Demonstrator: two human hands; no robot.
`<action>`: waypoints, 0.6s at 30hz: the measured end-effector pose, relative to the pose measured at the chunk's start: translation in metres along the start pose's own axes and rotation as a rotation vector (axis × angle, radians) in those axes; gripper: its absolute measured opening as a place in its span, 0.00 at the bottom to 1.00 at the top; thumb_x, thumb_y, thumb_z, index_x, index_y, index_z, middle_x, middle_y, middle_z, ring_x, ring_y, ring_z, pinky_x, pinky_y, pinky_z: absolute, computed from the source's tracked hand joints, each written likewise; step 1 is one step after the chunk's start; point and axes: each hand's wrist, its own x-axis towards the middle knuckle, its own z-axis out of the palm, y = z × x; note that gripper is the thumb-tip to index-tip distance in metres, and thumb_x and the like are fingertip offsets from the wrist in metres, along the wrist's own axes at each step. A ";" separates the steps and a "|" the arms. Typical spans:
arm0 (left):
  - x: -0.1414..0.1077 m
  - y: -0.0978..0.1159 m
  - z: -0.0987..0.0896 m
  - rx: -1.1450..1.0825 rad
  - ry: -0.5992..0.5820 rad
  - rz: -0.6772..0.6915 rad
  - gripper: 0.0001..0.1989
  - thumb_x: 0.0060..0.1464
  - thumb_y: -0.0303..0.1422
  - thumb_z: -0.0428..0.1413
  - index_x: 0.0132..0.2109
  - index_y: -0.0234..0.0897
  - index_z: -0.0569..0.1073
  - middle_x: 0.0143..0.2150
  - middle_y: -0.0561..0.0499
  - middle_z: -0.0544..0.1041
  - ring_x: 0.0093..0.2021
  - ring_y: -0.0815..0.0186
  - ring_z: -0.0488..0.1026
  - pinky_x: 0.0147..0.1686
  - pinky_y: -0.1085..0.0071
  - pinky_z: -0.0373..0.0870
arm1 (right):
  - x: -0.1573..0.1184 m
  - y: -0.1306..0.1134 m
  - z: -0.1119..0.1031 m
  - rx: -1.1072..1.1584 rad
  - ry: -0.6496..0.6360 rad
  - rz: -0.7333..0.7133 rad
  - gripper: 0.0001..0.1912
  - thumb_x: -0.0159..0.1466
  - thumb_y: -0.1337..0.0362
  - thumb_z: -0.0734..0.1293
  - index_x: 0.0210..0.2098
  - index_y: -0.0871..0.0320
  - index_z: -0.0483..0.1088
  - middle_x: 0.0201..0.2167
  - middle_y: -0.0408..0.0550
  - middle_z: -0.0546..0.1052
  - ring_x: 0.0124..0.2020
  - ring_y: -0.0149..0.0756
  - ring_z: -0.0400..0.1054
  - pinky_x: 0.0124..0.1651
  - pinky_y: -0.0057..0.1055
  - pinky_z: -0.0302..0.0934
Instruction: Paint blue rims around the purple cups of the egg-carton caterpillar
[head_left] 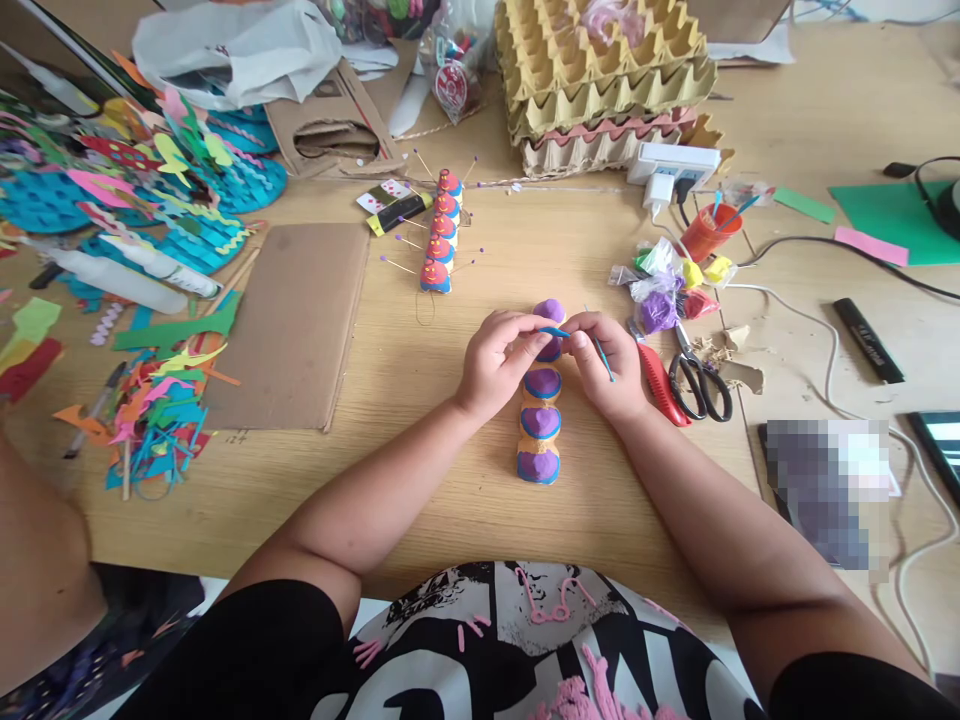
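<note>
A strip of egg-carton bumps (pixel 541 423), covered in purple and blue clay, lies lengthwise in front of me. Over its far end, my left hand (pixel 501 362) pinches a small blue strip (pixel 555 331) between thumb and fingertips. Close to the strip's other end is my right hand (pixel 606 362), its fingers closed round a thin blue tool (pixel 604 360) that points down toward me. Whether the right fingertips also touch the blue strip is hard to tell. Farther back stands a finished-looking red and blue caterpillar (pixel 441 234) with thin sticks on its sides.
Cardboard (pixel 289 325) and paper scraps (pixel 161 410) lie at left. Egg trays (pixel 600 90) are stacked at the back. On the right are scissors (pixel 699 378), a red cutter (pixel 661 385), bagged clay (pixel 658 300), an orange cup (pixel 709 232) and cables. A person's arm shows at the left edge.
</note>
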 end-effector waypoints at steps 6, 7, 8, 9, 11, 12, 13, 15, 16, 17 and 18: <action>0.000 0.002 0.004 -0.196 0.026 -0.230 0.23 0.65 0.56 0.62 0.42 0.40 0.84 0.43 0.46 0.86 0.45 0.62 0.82 0.49 0.66 0.76 | 0.002 -0.001 0.000 -0.142 0.013 -0.113 0.19 0.68 0.42 0.73 0.44 0.50 0.80 0.32 0.45 0.81 0.32 0.38 0.72 0.40 0.39 0.70; 0.000 0.002 0.005 -0.217 0.031 -0.250 0.24 0.63 0.57 0.62 0.41 0.40 0.83 0.40 0.47 0.86 0.42 0.63 0.82 0.47 0.67 0.76 | 0.002 -0.001 0.000 -0.161 0.000 -0.127 0.18 0.68 0.43 0.74 0.45 0.50 0.81 0.32 0.45 0.82 0.33 0.38 0.73 0.41 0.39 0.70; 0.000 0.003 0.005 -0.226 0.033 -0.262 0.25 0.62 0.59 0.63 0.39 0.39 0.83 0.38 0.48 0.85 0.40 0.64 0.81 0.45 0.67 0.76 | 0.001 -0.002 0.000 -0.173 -0.007 -0.140 0.17 0.69 0.44 0.74 0.45 0.49 0.81 0.32 0.45 0.82 0.32 0.38 0.74 0.41 0.39 0.70; 0.000 0.004 0.005 -0.224 0.029 -0.264 0.26 0.62 0.59 0.63 0.38 0.39 0.82 0.36 0.49 0.84 0.38 0.64 0.80 0.43 0.68 0.75 | 0.001 -0.002 0.000 -0.181 -0.009 -0.148 0.15 0.70 0.46 0.73 0.45 0.49 0.82 0.32 0.45 0.83 0.32 0.38 0.74 0.41 0.39 0.70; 0.001 0.005 0.005 -0.192 0.015 -0.246 0.27 0.62 0.60 0.62 0.35 0.39 0.81 0.34 0.49 0.83 0.37 0.64 0.79 0.41 0.68 0.75 | 0.000 -0.003 0.001 -0.177 -0.003 -0.153 0.14 0.71 0.48 0.72 0.43 0.50 0.83 0.31 0.45 0.83 0.32 0.37 0.73 0.41 0.39 0.70; 0.001 0.006 0.005 -0.171 0.011 -0.235 0.27 0.63 0.60 0.60 0.34 0.39 0.81 0.33 0.49 0.83 0.37 0.64 0.79 0.42 0.67 0.74 | 0.000 -0.003 0.001 -0.165 0.006 -0.150 0.14 0.71 0.48 0.72 0.42 0.50 0.83 0.31 0.45 0.83 0.31 0.37 0.73 0.41 0.38 0.70; 0.001 0.006 0.004 -0.155 0.013 -0.229 0.28 0.65 0.60 0.59 0.34 0.39 0.81 0.34 0.48 0.83 0.38 0.63 0.79 0.43 0.66 0.75 | 0.000 -0.003 0.002 -0.148 0.019 -0.142 0.14 0.71 0.47 0.72 0.41 0.50 0.82 0.30 0.45 0.82 0.31 0.36 0.72 0.40 0.38 0.69; 0.001 0.004 0.004 -0.155 0.036 -0.233 0.29 0.67 0.60 0.56 0.35 0.39 0.82 0.35 0.47 0.83 0.40 0.62 0.80 0.46 0.65 0.75 | 0.001 -0.002 0.002 -0.102 0.055 -0.105 0.16 0.71 0.46 0.72 0.38 0.51 0.80 0.30 0.44 0.81 0.29 0.35 0.70 0.38 0.36 0.67; 0.000 0.003 0.004 -0.170 0.053 -0.240 0.29 0.68 0.59 0.55 0.37 0.39 0.83 0.36 0.47 0.84 0.41 0.62 0.80 0.48 0.65 0.75 | 0.001 -0.001 0.002 -0.074 0.076 -0.077 0.18 0.71 0.45 0.71 0.37 0.52 0.78 0.29 0.43 0.80 0.29 0.34 0.69 0.37 0.36 0.66; 0.000 0.002 0.004 -0.185 0.069 -0.248 0.28 0.69 0.59 0.54 0.39 0.39 0.83 0.37 0.47 0.84 0.41 0.62 0.81 0.48 0.65 0.75 | 0.001 0.001 0.002 -0.045 0.098 -0.046 0.19 0.71 0.43 0.71 0.36 0.52 0.77 0.29 0.43 0.78 0.29 0.34 0.68 0.36 0.35 0.65; -0.001 0.001 0.005 -0.195 0.083 -0.254 0.27 0.70 0.58 0.54 0.42 0.40 0.83 0.37 0.47 0.84 0.41 0.63 0.81 0.49 0.65 0.76 | 0.001 0.004 0.001 -0.016 0.117 -0.015 0.21 0.70 0.41 0.70 0.35 0.52 0.75 0.28 0.42 0.77 0.28 0.33 0.67 0.35 0.34 0.63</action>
